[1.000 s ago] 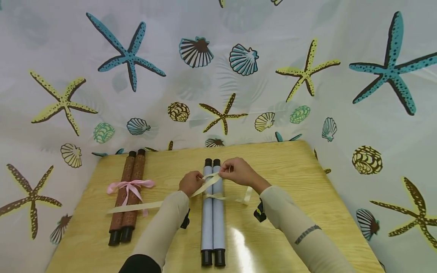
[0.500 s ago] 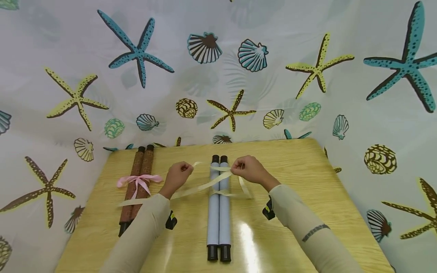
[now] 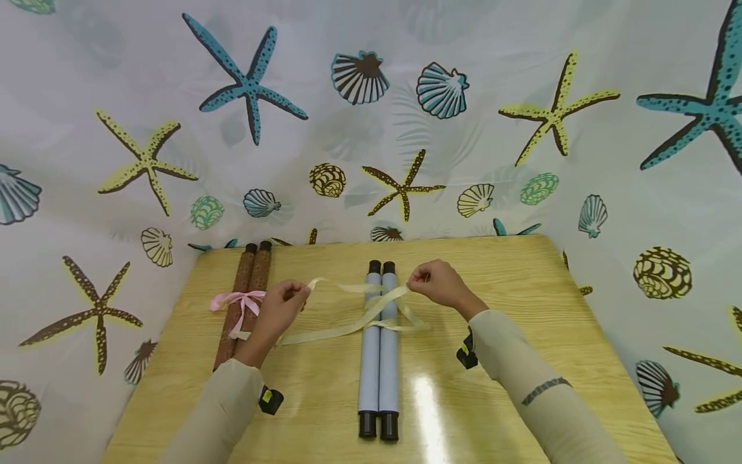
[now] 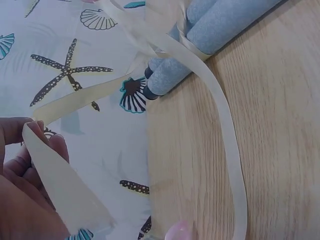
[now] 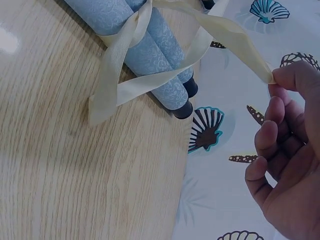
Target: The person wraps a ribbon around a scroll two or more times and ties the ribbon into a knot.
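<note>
Two light-blue patterned rolls (image 3: 370,374) with black end caps lie side by side on the table. A cream ribbon (image 5: 240,42) passes round them, with a twisted crossing on top. My left hand (image 3: 282,309) pinches one stretch of the ribbon (image 4: 75,97) between thumb and fingertips, left of the rolls. To their right, my right hand (image 3: 437,281) pinches another stretch between thumb and forefinger, its other fingers loosely curled. Between the hands the ribbon forms a slack loop over the rolls. One long tail trails left behind my left wrist.
Two brown rolls (image 3: 243,274) tied with a pink ribbon (image 3: 237,299) lie at the table's left, partly behind my left arm. A white curtain (image 3: 301,142) printed with starfish and shells stands round the wooden table (image 3: 510,309).
My left hand has moved left, away from the rolls, drawing its stretch of cream ribbon out. The right hand still pinches its stretch near the rolls. The head view has shifted slightly.
</note>
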Demonstrator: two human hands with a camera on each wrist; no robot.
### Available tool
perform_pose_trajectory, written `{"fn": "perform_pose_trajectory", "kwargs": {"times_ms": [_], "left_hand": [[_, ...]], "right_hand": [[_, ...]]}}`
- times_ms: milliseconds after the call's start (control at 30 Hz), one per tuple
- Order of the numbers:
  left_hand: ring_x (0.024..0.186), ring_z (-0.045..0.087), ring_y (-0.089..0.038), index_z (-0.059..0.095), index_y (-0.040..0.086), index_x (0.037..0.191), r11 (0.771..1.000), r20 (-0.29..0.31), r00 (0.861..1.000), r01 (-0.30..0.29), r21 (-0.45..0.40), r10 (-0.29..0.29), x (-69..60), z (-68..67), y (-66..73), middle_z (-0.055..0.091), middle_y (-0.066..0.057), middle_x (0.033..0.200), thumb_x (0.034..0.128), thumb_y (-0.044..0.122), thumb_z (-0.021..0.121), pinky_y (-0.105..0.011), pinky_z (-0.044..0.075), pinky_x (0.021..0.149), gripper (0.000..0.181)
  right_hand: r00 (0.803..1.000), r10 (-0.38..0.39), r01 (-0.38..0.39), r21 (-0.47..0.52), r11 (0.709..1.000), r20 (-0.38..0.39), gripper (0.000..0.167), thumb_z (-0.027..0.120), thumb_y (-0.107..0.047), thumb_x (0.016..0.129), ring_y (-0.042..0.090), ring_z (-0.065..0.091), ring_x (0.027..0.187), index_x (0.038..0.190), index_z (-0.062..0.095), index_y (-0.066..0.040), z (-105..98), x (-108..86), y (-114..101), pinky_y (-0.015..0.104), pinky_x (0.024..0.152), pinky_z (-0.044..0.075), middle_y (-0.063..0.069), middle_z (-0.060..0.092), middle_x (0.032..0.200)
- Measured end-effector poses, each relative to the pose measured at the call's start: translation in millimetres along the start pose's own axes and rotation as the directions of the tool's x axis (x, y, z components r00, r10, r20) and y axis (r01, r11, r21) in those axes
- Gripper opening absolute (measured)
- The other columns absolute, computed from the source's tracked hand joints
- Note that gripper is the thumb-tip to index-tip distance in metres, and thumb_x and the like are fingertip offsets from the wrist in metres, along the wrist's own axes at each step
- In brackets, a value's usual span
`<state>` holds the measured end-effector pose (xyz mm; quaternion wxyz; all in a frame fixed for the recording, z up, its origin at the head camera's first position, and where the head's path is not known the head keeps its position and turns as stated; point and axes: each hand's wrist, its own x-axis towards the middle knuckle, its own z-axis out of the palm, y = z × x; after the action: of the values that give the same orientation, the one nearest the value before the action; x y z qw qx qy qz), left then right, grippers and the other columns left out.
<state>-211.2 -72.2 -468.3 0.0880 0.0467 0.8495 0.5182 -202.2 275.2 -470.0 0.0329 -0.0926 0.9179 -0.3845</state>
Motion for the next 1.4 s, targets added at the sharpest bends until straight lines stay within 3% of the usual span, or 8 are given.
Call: {"fn": "perform_pose_trajectory", "kwargs": {"times_ms": [167, 467, 733, 867, 1033, 1200, 1400], "left_hand": [[0.073, 0.057, -0.014, 0.068, 0.005, 0.105, 1.0, -0.068, 0.997, 0.019, -0.012, -0.019, -17.7, -8.2, 1.4, 0.065, -0.004, 0.086, 0.1018, 0.028, 0.058, -0.028, 0.047, 0.068, 0.025], [0.071, 0.053, -0.009, 0.065, 0.002, 0.104, 0.997, -0.132, 0.989, 0.065, -0.049, -0.071, -51.0, -29.5, -14.2, 0.059, 0.007, 0.08, 0.102, 0.029, 0.058, -0.025, 0.046, 0.065, 0.028], [0.068, 0.049, -0.006, 0.064, 0.003, 0.1, 0.979, -0.206, 0.969, 0.099, -0.18, -0.135, -75.1, -47.4, -23.4, 0.056, 0.013, 0.073, 0.1012, 0.027, 0.06, -0.024, 0.042, 0.061, 0.024], [0.067, 0.046, -0.004, 0.065, 0.011, 0.098, 0.97, -0.247, 0.952, 0.128, -0.207, -0.178, -81.7, -59.5, -27.3, 0.055, 0.015, 0.074, 0.1012, 0.028, 0.06, -0.022, 0.039, 0.06, 0.018], [0.061, 0.051, -0.004, 0.065, 0.024, 0.088, 0.953, -0.274, 0.941, 0.123, -0.276, -0.2, -87.2, -68.7, -22.9, 0.058, 0.015, 0.07, 0.1015, 0.028, 0.059, -0.021, 0.041, 0.055, 0.015], [0.059, 0.05, -0.005, 0.066, 0.02, 0.087, 0.943, -0.311, 0.93, 0.093, -0.321, -0.198, -89.7, -73.7, -16.2, 0.06, 0.012, 0.066, 0.1004, 0.028, 0.061, -0.022, 0.037, 0.05, 0.016], [0.072, 0.05, -0.004, 0.068, 0.017, 0.085, 0.931, -0.378, 0.902, 0.063, -0.359, -0.206, -91.8, -76.4, -10.3, 0.056, 0.015, 0.067, 0.0987, 0.022, 0.064, -0.019, 0.042, 0.068, 0.015]], "right_hand": [[1.0, 0.0, 0.0, -0.013, 1.0, 0.0, 0.019, 0.063, -0.018, 0.095, 0.012, 0.054, 0.064, 0.09, 0.076, -0.005, -1.2, 1.1, -0.1, 0.029, 0.066, 0.048, 0.007, 0.073, 0.085], [1.0, 0.008, -0.008, -0.026, 1.0, 0.004, 0.021, 0.061, -0.019, 0.095, 0.013, 0.056, 0.066, 0.092, 0.076, -0.004, -3.0, 3.9, 0.6, 0.03, 0.067, 0.048, 0.008, 0.073, 0.085], [1.0, 0.017, -0.016, -0.043, 0.999, 0.004, 0.018, 0.062, -0.019, 0.094, 0.013, 0.052, 0.062, 0.087, 0.075, -0.009, 0.1, 5.0, 1.4, 0.029, 0.064, 0.046, 0.007, 0.072, 0.082], [1.0, 0.02, -0.02, -0.037, 0.999, 0.011, 0.018, 0.062, -0.018, 0.094, 0.014, 0.051, 0.061, 0.086, 0.074, -0.009, 1.1, 4.0, 1.2, 0.029, 0.063, 0.045, 0.009, 0.072, 0.082], [1.0, 0.025, -0.024, -0.034, 0.999, 0.017, 0.019, 0.061, -0.017, 0.094, 0.013, 0.05, 0.06, 0.088, 0.075, -0.006, 1.3, 3.5, 3.5, 0.029, 0.062, 0.044, 0.011, 0.072, 0.083], [0.999, 0.032, -0.031, -0.039, 0.999, 0.019, 0.02, 0.061, -0.018, 0.094, 0.013, 0.05, 0.059, 0.09, 0.075, -0.004, 1.0, 3.1, 6.2, 0.029, 0.061, 0.044, 0.013, 0.072, 0.084], [0.999, 0.032, -0.031, -0.053, 0.998, 0.013, 0.02, 0.061, -0.018, 0.094, 0.013, 0.05, 0.059, 0.089, 0.075, -0.004, 0.3, 3.0, 8.7, 0.029, 0.06, 0.044, 0.009, 0.071, 0.081]]}}
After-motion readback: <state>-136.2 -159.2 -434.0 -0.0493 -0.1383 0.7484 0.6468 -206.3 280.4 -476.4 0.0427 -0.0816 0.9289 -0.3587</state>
